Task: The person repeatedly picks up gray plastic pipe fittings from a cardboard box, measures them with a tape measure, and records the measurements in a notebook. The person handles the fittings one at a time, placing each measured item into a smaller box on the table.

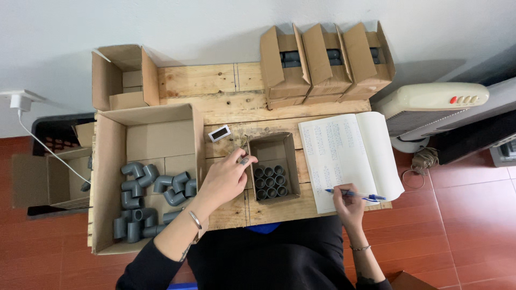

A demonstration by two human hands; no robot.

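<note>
My left hand (pixel 226 180) rests on the wooden table (pixel 215 102), its fingers touching the left flap of a small open cardboard box (pixel 273 150) that holds several grey pipe fittings (pixel 270 182) standing on end. My right hand (pixel 348 204) holds a blue pen (pixel 356 195) with its tip over the lower edge of an open ruled notebook (pixel 344 156). A large open cardboard box (pixel 145 177) to the left of my left hand contains several loose grey elbow fittings (pixel 148 198).
Three small open boxes (pixel 325 59) with grey fittings stand at the table's back edge. An empty open box (pixel 121 75) sits at the back left. A small white digital device (pixel 219 133) lies near the middle. A white fan heater (pixel 430 107) stands at right, a black crate (pixel 56 134) at left.
</note>
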